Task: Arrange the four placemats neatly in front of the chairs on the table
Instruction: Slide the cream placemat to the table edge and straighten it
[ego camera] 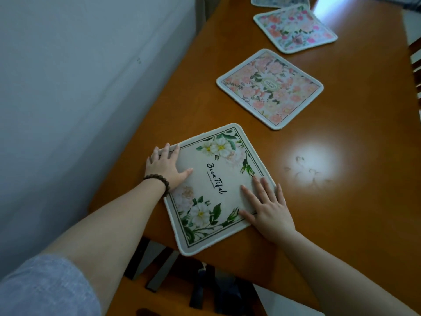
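Head view looks down along a wooden counter (341,169) that runs beside a pale wall (79,87). Nearest lies a beige placemat (216,188) with white flowers, green leaves and the word "Beautiful" printed across its middle; it sits close to the counter's near edge, turned at a slant. The left hand (165,166), with a dark bead bracelet (159,182) at the wrist, lies flat on the mat's left corner, its fingers (167,149) straight and reaching over the mat's border. The right hand (270,213) presses flat on the mat's right corner, fingers spread and straight, gripping nothing. Farther along the counter, apart from the first, lies a pink floral placemat (270,88), also at a slant. Beyond it is a second pink floral placemat (295,28), and the edge of a bluish placemat (279,1) shows at the top of the view, just beside that one. A grey sleeve (45,286) covers the left upper arm. Dark chair slats (159,265) show below the counter's near edge.
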Demonstrator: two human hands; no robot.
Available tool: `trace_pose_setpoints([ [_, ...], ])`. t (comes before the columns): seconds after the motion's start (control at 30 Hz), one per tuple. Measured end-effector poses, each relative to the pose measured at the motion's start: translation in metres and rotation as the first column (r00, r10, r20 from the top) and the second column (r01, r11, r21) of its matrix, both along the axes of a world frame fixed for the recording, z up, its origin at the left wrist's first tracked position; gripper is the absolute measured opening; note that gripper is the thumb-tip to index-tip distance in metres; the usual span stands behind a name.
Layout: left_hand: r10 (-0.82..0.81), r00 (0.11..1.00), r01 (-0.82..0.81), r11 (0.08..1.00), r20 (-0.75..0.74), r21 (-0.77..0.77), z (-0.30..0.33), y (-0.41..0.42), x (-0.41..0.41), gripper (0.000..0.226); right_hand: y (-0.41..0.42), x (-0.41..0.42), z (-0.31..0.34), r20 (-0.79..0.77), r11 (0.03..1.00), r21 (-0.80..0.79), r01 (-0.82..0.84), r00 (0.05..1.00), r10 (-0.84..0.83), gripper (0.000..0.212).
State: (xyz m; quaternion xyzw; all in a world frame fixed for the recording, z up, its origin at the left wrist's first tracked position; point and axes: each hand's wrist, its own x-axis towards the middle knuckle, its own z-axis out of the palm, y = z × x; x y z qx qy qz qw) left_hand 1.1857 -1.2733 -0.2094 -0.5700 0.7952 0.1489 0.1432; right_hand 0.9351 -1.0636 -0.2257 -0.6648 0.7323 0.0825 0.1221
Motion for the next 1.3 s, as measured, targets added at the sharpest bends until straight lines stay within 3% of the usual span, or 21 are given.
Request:
trace_pose_setpoints([
  [0.1,0.09,0.996,-0.09,0.996,0.005,0.026,0.002,0.03,0.018,0.095,-0.01,-0.016,0.004,-0.032,0.998,0.041,-0.052,0.998,0.053,0.072],
  [0.3,0.215,0.976,-0.216,0.974,0.018,0.064,0.005,0.091,0.04,0.101,-0.017,-0.019,0.012,-0.044,0.997,0.074,0.03,0.999,-0.027,0.076],
  [0.47,0.244,0.968,-0.249,0.959,0.05,0.134,0.013,0.124,0.047,0.105,-0.008,0.001,0.024,0.102,0.982,0.049,0.18,0.978,-0.184,0.072],
  [0.63,0.207,0.977,-0.215,0.951,0.057,0.22,0.018,0.142,0.049,0.126,0.023,0.031,0.027,0.233,0.93,0.089,0.358,0.9,-0.369,0.083],
  [0.8,0.074,0.994,-0.095,0.953,0.083,0.288,0.015,0.151,0.053,0.144,0.039,0.05,0.024,0.296,0.937,0.113,0.331,0.889,-0.35,0.084],
  [1.13,0.069,0.997,-0.073,0.973,0.026,0.219,0.014,0.119,0.061,0.134,-0.001,0.038,0.026,0.286,0.949,0.132,0.285,0.906,-0.312,0.084],
  [1.3,0.034,0.999,-0.035,0.98,0.009,0.198,0.015,0.096,0.067,0.132,0.005,0.054,0.031,0.29,0.914,0.117,0.388,0.867,-0.405,0.094],
])
